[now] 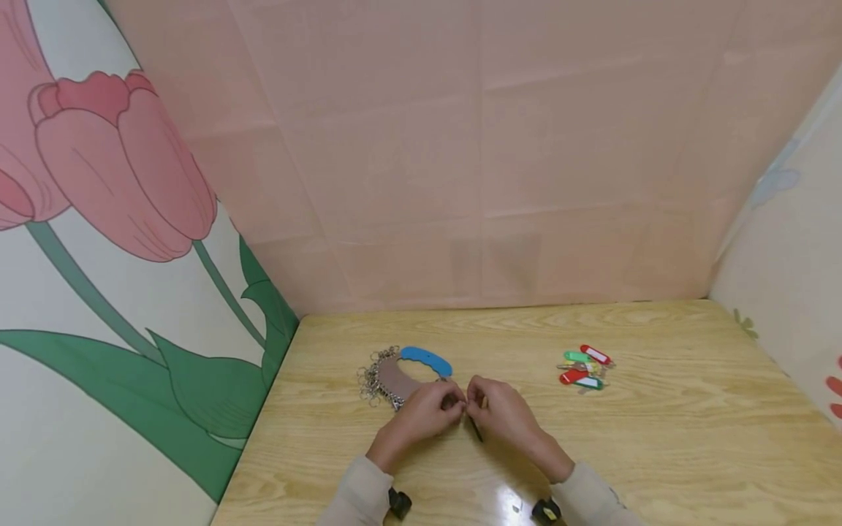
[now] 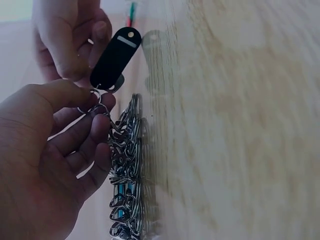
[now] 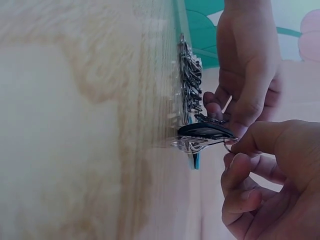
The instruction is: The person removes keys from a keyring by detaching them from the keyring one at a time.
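Note:
My left hand (image 1: 427,410) pinches small metal rings (image 2: 96,95) between thumb and fingers, in front of a key ring holder. My right hand (image 1: 505,415) meets it fingertip to fingertip and pinches a thin ring (image 3: 228,146). A black key tag (image 2: 115,59) hangs from the rings between both hands, with part of a key (image 2: 119,83) behind it. The holder has a blue handle (image 1: 427,359), a brownish curved plate (image 1: 397,380) and many metal rings with clips (image 2: 125,150) along its edge. Fingers hide how the rings are linked.
Right of the hands lies a small pile of keys with red, green and yellow tags (image 1: 584,367). The wooden table (image 1: 691,409) meets a pink back wall (image 1: 421,183). A tulip-patterned panel (image 1: 125,168) stands at the left, a pale one (image 1: 789,277) at the right.

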Motion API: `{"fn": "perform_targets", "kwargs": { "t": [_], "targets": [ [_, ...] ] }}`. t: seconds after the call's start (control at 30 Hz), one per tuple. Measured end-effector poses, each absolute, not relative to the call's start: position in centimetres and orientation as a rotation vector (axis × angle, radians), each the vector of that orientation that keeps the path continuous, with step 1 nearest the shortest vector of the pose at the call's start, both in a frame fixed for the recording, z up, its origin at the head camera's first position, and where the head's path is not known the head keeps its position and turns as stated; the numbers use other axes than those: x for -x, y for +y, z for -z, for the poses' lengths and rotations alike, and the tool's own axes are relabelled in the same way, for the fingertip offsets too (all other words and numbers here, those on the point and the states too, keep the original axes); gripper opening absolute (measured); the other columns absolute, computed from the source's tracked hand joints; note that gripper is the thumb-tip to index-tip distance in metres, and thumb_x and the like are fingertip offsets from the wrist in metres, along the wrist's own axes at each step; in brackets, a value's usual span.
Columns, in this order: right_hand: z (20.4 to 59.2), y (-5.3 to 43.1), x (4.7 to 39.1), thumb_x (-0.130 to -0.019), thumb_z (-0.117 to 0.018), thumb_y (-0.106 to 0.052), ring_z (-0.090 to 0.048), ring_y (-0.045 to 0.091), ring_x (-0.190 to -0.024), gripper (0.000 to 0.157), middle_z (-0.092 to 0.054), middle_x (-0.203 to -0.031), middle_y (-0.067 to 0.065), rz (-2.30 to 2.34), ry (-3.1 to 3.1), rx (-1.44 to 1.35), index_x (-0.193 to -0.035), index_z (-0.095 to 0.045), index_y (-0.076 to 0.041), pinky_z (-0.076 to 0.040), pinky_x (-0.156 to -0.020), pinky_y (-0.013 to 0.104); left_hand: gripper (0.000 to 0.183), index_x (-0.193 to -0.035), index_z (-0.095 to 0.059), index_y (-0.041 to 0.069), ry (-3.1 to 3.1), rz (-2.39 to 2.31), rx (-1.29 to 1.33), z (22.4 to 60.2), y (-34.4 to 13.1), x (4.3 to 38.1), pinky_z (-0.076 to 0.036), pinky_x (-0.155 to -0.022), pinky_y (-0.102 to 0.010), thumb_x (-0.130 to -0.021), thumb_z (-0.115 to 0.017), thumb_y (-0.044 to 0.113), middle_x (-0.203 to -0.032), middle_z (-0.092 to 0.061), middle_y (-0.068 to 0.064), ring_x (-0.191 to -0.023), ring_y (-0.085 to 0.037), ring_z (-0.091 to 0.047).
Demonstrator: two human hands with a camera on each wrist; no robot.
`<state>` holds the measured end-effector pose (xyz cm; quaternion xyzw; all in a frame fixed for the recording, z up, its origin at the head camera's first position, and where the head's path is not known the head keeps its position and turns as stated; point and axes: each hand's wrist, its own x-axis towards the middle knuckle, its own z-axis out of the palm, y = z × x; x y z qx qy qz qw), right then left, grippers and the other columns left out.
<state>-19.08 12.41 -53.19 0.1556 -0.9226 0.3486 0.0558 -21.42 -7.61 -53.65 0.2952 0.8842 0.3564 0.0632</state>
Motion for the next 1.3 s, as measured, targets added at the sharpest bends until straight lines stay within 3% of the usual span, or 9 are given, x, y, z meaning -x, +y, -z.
{"fn": "perform_targets", "kwargs": {
  "t": [0.8,1.3],
  "targets": [
    [53.23,12.4,19.06,-0.088,-0.079,-0.002,-0.05,0.002,-0.064,0.025,-0.06,-0.074,-0.011,-1.097,-2.763,-0.468,-0.082,-0.062,-0.021,-0.042,-0.057,0.021,0.008,-0.102,-0.077,0.018,2.624,-1.079,-0.882,53.29,-7.74,21.53,-0.053,-0.076,-0.017,-0.105,-0.07,0.02,-0.096,-0.075,0.008,-0.083,0.005,-0.063],
    [53.03,12.51,19.21,-0.092,-0.079,-0.006,-0.052,0.004,-0.063,0.022,-0.062,-0.075,-0.011,-1.147,-2.809,-0.39,-0.085,-0.064,-0.021,-0.043,-0.055,0.022,0.013,-0.112,-0.077,0.018,2.624,-1.092,-0.858,53.29,-7.91,21.43,-0.055,-0.077,-0.018,-0.108,-0.066,0.023,-0.1,-0.075,0.008,-0.087,0.005,-0.065]
  ]
}}
